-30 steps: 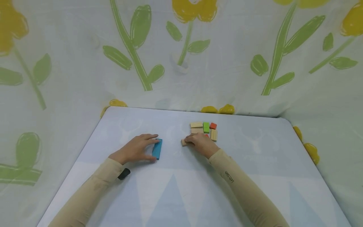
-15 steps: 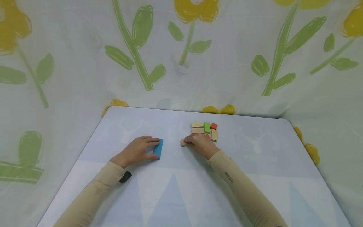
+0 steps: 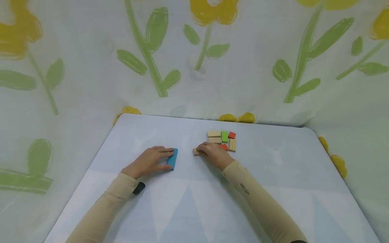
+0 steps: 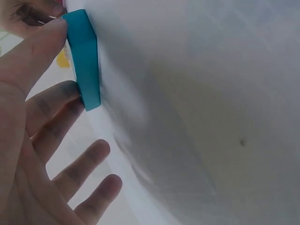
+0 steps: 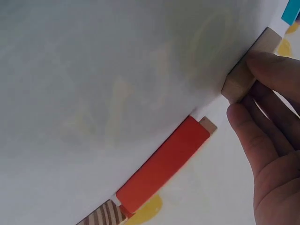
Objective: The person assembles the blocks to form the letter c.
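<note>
My left hand (image 3: 148, 160) spans a flat blue block (image 3: 173, 159) on the table. In the left wrist view the thumb presses one end of the blue block (image 4: 85, 61) and the index and middle fingertips meet the other; the remaining two fingers stay apart from it. My right hand (image 3: 215, 154) pinches a plain wooden block (image 3: 195, 152) to the right of the blue one. Seen from the right wrist, the thumb lies over the wooden block (image 5: 244, 77) with the fingers behind it. Most of that block is hidden under the hand in the head view.
Beyond the right hand lie several blocks: a green one (image 3: 224, 136), a red one (image 3: 232, 135), another red one (image 3: 224, 147), a striped one (image 3: 232, 144), and a plain wooden one (image 3: 214, 139). A flowered cloth (image 3: 249, 67) hangs behind the table (image 3: 273, 162).
The left hand has closed in on the blue block, thumb and fingers coming onto it, and the block has shifted slightly toward the right hand. The right hand keeps its pinch, nearly still.
</note>
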Demonstrator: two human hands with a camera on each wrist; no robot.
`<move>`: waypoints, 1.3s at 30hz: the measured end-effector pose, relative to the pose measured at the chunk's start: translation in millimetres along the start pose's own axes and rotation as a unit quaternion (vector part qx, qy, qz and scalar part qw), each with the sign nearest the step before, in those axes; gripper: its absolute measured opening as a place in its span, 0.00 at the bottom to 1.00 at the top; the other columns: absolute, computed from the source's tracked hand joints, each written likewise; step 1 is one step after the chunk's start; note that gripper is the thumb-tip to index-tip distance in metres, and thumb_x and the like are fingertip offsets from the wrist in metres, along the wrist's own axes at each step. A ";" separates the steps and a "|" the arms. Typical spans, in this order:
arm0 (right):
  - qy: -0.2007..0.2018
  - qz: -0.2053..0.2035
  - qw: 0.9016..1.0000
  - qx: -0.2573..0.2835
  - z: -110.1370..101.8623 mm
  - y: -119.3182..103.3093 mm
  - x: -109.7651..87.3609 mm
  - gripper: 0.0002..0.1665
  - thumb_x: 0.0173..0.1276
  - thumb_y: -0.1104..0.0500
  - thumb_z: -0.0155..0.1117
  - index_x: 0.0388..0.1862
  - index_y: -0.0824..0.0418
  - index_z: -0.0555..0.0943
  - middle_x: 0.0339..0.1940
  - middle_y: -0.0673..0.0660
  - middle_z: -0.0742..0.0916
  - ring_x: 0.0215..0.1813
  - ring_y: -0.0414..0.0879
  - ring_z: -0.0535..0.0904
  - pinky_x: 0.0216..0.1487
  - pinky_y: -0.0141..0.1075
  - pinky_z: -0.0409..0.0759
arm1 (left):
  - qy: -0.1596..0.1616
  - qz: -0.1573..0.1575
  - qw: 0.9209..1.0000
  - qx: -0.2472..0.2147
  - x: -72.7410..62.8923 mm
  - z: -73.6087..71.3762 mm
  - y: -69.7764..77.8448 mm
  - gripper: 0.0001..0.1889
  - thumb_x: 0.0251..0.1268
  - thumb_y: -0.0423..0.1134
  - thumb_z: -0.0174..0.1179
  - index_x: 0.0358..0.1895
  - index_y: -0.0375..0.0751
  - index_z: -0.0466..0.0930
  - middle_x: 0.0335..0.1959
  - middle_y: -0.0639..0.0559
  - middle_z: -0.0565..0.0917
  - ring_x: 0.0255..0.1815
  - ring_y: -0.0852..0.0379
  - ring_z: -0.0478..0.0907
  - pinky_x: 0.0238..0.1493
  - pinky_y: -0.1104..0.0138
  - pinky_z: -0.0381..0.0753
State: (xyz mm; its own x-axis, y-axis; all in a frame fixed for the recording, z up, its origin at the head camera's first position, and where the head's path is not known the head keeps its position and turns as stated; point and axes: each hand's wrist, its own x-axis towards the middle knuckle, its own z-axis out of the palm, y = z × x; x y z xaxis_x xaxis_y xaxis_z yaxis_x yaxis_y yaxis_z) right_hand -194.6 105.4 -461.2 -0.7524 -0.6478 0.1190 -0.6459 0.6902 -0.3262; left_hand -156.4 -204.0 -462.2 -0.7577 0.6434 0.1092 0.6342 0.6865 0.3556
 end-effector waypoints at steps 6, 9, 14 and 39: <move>-0.003 0.008 1.000 -0.015 1.1 0.9 3.0 0.19 0.68 0.63 0.71 0.58 0.59 0.85 0.54 0.53 0.89 0.57 0.46 0.84 0.58 0.36 0.81 | -0.009 -0.004 1.000 -0.003 8.4 3.1 2.8 0.34 0.64 0.54 0.69 0.68 0.38 0.77 0.71 0.49 0.74 0.71 0.40 0.70 0.70 0.46 0.68; 0.012 -0.013 1.000 -0.007 2.8 3.2 4.3 0.18 0.69 0.63 0.69 0.57 0.59 0.85 0.53 0.53 0.89 0.57 0.46 0.85 0.58 0.36 0.81 | -0.010 -0.006 1.000 -0.001 10.9 3.9 3.6 0.34 0.65 0.54 0.69 0.68 0.37 0.77 0.71 0.49 0.75 0.71 0.41 0.71 0.70 0.47 0.69; 0.029 -0.028 0.999 -0.008 5.6 5.2 7.6 0.17 0.71 0.62 0.68 0.57 0.58 0.86 0.54 0.53 0.89 0.57 0.47 0.84 0.59 0.37 0.81 | -0.017 -0.011 1.000 0.004 15.0 4.3 5.8 0.34 0.65 0.55 0.69 0.68 0.37 0.77 0.71 0.49 0.74 0.71 0.42 0.70 0.70 0.48 0.69; -0.036 -0.033 0.998 -0.031 -0.7 -10.6 59.8 0.16 0.76 0.60 0.61 0.60 0.56 0.84 0.57 0.52 0.87 0.61 0.46 0.82 0.63 0.36 0.78 | -0.009 -0.018 1.000 -0.014 16.4 2.2 7.9 0.33 0.65 0.54 0.69 0.67 0.37 0.78 0.71 0.49 0.75 0.70 0.43 0.72 0.70 0.48 0.69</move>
State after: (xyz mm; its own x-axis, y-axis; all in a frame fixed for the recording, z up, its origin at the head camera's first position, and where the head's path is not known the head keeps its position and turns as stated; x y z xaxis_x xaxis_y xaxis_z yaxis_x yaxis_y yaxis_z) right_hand -232.8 59.7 -450.0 -0.6988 -0.7119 0.0705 -0.7018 0.6630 -0.2606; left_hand -163.4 -187.3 -459.7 -0.7765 0.6249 0.0801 0.6025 0.6993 0.3847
